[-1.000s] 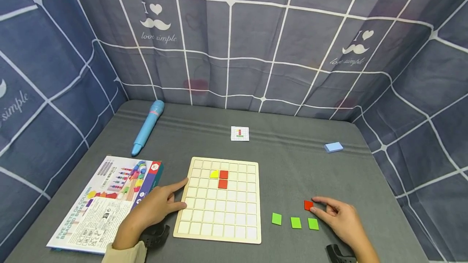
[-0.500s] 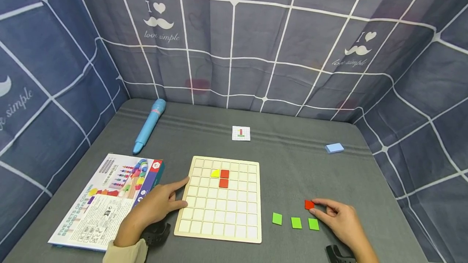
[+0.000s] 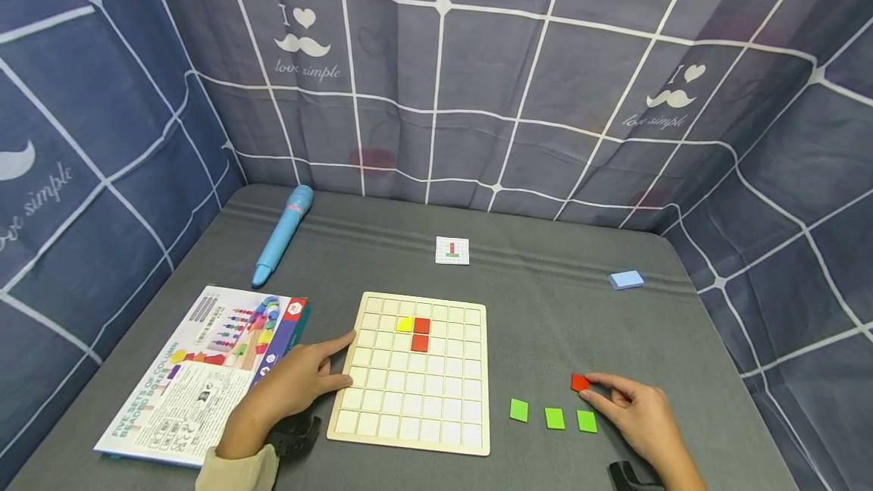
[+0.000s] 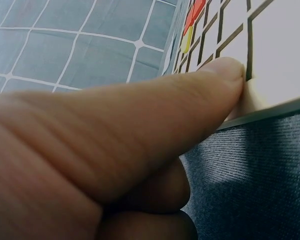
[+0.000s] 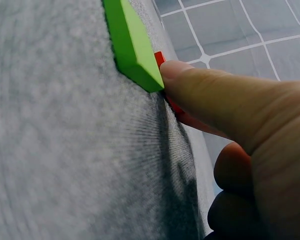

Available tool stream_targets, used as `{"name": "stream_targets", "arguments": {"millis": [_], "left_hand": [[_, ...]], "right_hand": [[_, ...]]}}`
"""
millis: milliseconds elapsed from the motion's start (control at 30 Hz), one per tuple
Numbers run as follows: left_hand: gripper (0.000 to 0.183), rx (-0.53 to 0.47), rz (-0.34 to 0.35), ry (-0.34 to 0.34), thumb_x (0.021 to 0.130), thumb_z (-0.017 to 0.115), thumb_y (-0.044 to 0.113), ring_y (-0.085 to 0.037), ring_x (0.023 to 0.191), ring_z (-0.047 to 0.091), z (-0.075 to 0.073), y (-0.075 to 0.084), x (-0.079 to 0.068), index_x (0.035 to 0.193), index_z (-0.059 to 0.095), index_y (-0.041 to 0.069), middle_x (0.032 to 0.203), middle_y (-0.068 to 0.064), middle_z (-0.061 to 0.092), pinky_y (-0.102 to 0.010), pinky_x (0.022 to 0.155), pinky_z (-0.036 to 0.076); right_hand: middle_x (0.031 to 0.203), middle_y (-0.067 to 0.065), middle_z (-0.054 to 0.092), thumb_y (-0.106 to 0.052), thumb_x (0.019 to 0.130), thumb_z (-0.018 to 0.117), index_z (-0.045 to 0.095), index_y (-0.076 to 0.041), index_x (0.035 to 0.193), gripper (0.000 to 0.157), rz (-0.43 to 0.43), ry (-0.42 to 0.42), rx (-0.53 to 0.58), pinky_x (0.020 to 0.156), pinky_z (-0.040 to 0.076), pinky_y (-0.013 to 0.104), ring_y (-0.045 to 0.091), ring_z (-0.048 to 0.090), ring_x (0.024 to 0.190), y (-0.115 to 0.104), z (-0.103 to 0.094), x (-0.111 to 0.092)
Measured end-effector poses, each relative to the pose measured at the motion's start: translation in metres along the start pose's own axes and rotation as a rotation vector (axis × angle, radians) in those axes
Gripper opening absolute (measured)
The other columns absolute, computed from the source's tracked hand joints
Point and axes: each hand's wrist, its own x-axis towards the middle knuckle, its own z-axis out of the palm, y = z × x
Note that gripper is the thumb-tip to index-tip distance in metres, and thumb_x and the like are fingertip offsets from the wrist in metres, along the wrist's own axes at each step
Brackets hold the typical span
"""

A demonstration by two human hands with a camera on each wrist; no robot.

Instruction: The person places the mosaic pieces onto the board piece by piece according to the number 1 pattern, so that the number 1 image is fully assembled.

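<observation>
A cream board (image 3: 409, 438) with a raised grid lies in the middle of the table, holding one yellow tile (image 3: 405, 324) and two red tiles (image 3: 420, 343). My left hand (image 3: 295, 381) touches its left edge with index finger and thumb stretched out; the left wrist view shows the thumb (image 4: 210, 82) against the rim, other fingers folded under. To the right, my right hand (image 3: 630, 404) pinches a loose red tile (image 3: 579, 383) between thumb and index finger, low at the cloth. Three green tiles (image 3: 555, 419) lie between board and hand. One green tile (image 5: 135, 50) partly hides the red one in the right wrist view.
A boxed toy set (image 3: 184, 377) lies left of the board, under my left forearm's side. Behind are a blue microphone-shaped stick (image 3: 283, 237), a small pattern card (image 3: 452, 251) and a light-blue block (image 3: 626, 279). Checked curtains (image 3: 436, 82) enclose the table on three sides.
The head view has shifted slightly. Both hands keep their positions, the left at the board's edge and the right on the red tile.
</observation>
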Motion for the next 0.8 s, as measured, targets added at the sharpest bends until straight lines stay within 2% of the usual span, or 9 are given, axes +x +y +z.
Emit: {"name": "stream_targets", "arguments": {"millis": [300,633,800], "left_hand": [[0.07,0.006,-0.005,0.006,0.09,0.08,0.026,-0.005,0.051,0.034,0.001,0.001,0.0,0.151,0.052,0.008,0.06,0.008,0.042,-0.024,0.047,0.028],[0.07,-0.001,-0.011,0.003,0.09,0.08,0.026,-0.006,0.051,0.034,0.001,0.001,0.0,0.151,0.052,0.009,0.061,0.008,0.043,-0.024,0.047,0.028],[0.07,0.004,-0.017,0.008,0.089,0.08,0.027,-0.006,0.051,0.035,0.002,0.001,0.0,0.151,0.052,0.009,0.061,0.007,0.043,-0.024,0.047,0.028]], "right_hand": [[0.058,-0.021,0.029,-0.02,0.072,0.094,0.081,-0.025,0.093,0.026,-0.011,0.014,-0.006,0.044,0.024,0.019,-0.003,0.023,0.049,-0.001,0.001,-0.001],[0.056,-0.021,0.029,-0.023,0.073,0.093,0.08,-0.027,0.093,0.024,-0.018,-0.013,-0.041,0.043,0.023,0.02,-0.003,0.023,0.047,-0.009,0.002,0.001],[0.056,-0.023,0.03,-0.025,0.073,0.093,0.08,-0.027,0.093,0.024,-0.061,-0.021,-0.044,0.043,0.023,0.02,-0.004,0.023,0.048,-0.016,0.005,0.003]]}}
